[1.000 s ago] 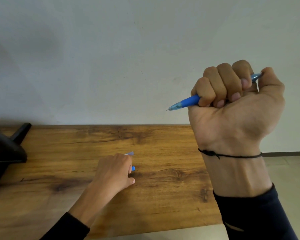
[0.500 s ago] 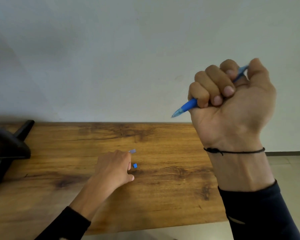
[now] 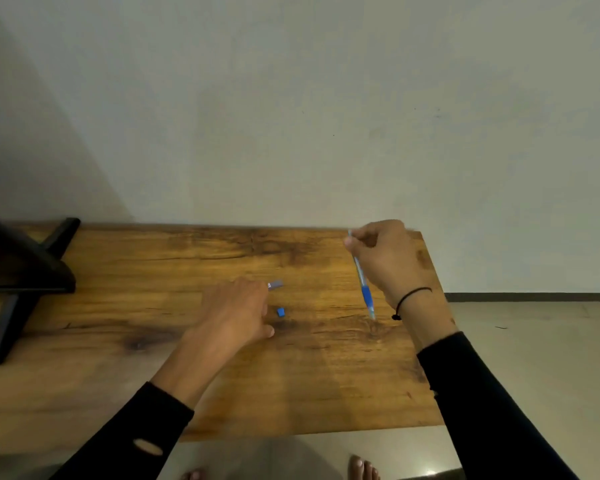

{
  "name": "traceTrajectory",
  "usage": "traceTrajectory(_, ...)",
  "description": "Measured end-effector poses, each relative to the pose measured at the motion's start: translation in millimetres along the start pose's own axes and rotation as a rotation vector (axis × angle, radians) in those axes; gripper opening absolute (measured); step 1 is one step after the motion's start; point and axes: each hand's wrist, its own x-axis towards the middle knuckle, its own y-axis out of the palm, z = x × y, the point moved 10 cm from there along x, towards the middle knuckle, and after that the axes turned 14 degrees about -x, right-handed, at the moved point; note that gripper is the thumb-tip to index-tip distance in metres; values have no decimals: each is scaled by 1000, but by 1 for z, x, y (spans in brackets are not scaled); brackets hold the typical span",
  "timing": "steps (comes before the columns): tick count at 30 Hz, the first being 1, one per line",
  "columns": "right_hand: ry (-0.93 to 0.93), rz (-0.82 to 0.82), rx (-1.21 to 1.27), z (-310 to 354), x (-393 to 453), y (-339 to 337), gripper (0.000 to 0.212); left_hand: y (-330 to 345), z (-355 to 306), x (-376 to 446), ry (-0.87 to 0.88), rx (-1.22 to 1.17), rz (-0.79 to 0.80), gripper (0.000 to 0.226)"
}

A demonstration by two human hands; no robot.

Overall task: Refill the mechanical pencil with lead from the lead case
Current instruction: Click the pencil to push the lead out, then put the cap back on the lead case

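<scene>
Pencil (image 3: 362,276) is held in the right hand (image 3: 386,258) over the far right part of the wooden table (image 3: 201,372); it is a blue mechanical pencil, pinched near its upper end by the fingers, and its tip is pointed down toward the tabletop, at or just above the wood. A black cord bracelet (image 3: 411,299) is worn on that wrist. The left hand (image 3: 238,311) is laid knuckles-up near the table's middle, its fingers curled around a small grey lead case (image 3: 275,285), whose end is seen past the fingertips. A small blue cap (image 3: 280,312) is lain on the wood just beside that hand. Black sleeves are worn on both arms. A dark stand (image 3: 18,271) is seen at the left edge.
</scene>
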Motion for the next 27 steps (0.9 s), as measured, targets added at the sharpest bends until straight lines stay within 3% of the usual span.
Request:
traceTrajectory(4,17,63,-228,-27,9,24,17,-6,8,4,4,-13,-76,32)
traceTrajectory(9,16,145,-231,-41,21,57,20,-17,15,9,29,-66,-220,32)
traceTrajectory(21,40,107,-346,-46,24,72,28,-22,17,10,41,-125,-297,24)
traceTrajectory(24,-21,54,-389,-24,10,63,24,-22,13,8,52,-115,-322,22)
traceTrajectory(27,-204,114,-450,10,-26,88,11,-25,5,6,59,-82,-354,21)
